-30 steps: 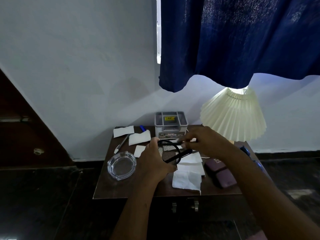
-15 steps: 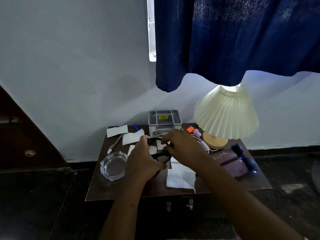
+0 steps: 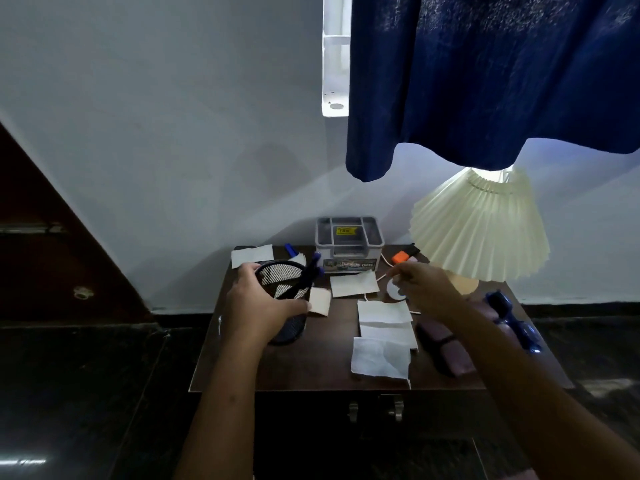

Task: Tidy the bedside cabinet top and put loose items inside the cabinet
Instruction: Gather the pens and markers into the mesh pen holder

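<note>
Hands busy over a cluttered dark wooden bedside cabinet top (image 3: 277, 370).

At centre left the left hand (image 3: 263, 306) curls tight around a black wire-mesh pen cup (image 3: 282, 284), probably steadying it as a collecting pot; one blue pen (image 3: 309, 274) leans in it. At centre right the right hand (image 3: 424, 285) bunches its fingers over a thin white cable (image 3: 385, 260) and a round white disc (image 3: 394, 289); I cannot tell whether it has hold of either. Loose on top I count seven white paper slips (image 3: 379, 362), one grey plastic organiser box (image 3: 349, 237), one pleated cream lamp (image 3: 481, 226), one pair of blue sunglasses (image 3: 512, 320) and one purple case (image 3: 446, 349). Two metal door handles (image 3: 398, 408) show below on shut doors, so storing inside seems not yet begun.
</note>
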Demonstrator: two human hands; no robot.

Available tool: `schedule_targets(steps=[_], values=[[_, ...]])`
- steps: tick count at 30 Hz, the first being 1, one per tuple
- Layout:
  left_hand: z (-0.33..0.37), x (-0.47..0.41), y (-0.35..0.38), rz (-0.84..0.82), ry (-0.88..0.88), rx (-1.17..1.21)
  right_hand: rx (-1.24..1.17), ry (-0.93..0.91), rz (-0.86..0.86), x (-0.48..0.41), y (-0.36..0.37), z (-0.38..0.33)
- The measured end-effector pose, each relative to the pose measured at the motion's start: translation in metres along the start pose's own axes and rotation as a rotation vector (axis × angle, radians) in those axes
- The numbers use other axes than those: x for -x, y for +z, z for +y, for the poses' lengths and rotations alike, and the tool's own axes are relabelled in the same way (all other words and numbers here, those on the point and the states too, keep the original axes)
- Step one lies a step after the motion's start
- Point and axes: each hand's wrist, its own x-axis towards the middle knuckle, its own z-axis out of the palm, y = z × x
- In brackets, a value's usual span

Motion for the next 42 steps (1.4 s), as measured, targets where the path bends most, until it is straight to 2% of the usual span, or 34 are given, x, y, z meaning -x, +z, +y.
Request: schedule_targets(steps=[3,9,13,18,20,23,26,31,38,42], values=[[-0.008,-0.006,-0.009,0.065,-0.062,0.09,-0.011,-0.055,-0.078,-0.003,0.02,-0.02],[-0.014,-0.011,-0.029,0.231,-0.142,0.254,0.138,-0.216,-0.216,-0.022,0.072,-0.053],[-0.022,-0.012,-0.044,0.35,-0.2,0.269,0.245,-0.334,-0.291,-0.045,0.118,-0.09],[-0.027,-0.015,-0.054,0.439,-0.224,0.28,0.411,-0.503,-0.279,-0.071,0.16,-0.125],[-0.028,-0.015,-0.056,0.448,-0.234,0.278,0.476,-0.563,-0.277,-0.081,0.17,-0.132],[-0.028,-0.014,-0.055,0.433,-0.231,0.273,0.601,-0.558,-0.324,-0.094,0.18,-0.135],[-0.024,-0.014,-0.052,0.416,-0.204,0.253,0.532,-0.518,-0.303,-0.096,0.187,-0.138],[-0.019,-0.011,-0.051,0.41,-0.179,0.233,0.565,-0.55,-0.279,-0.097,0.186,-0.139],[-0.021,-0.008,-0.057,0.452,-0.217,0.234,0.619,-0.586,-0.409,-0.095,0.18,-0.129],[-0.024,-0.008,-0.058,0.465,-0.215,0.247,0.633,-0.678,-0.346,-0.094,0.183,-0.122]])
